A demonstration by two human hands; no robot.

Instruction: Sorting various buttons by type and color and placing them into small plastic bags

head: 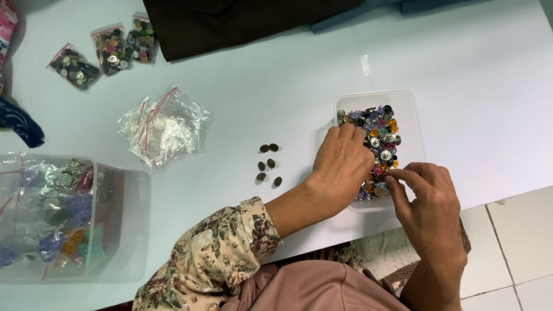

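A shallow clear plastic tray (412,109) at the table's right edge holds several small coloured and silver buttons (381,138). My left hand (341,167) reaches into the tray's left side, fingers curled down among the buttons. Whether it grips one is hidden. My right hand (429,198) works at the tray's near end, fingertips pinched together on the buttons there. Several small dark brown buttons (268,164) lie loose on the white table (276,86), left of the tray and apart from both hands.
A heap of empty clear zip bags (164,125) lies left of centre. Three filled button bags (103,52) sit at far left. A big clear tub (63,216) of bagged buttons stands near left. Dark cloth (230,23) covers the far edge. Tiled floor (518,247) shows at right.
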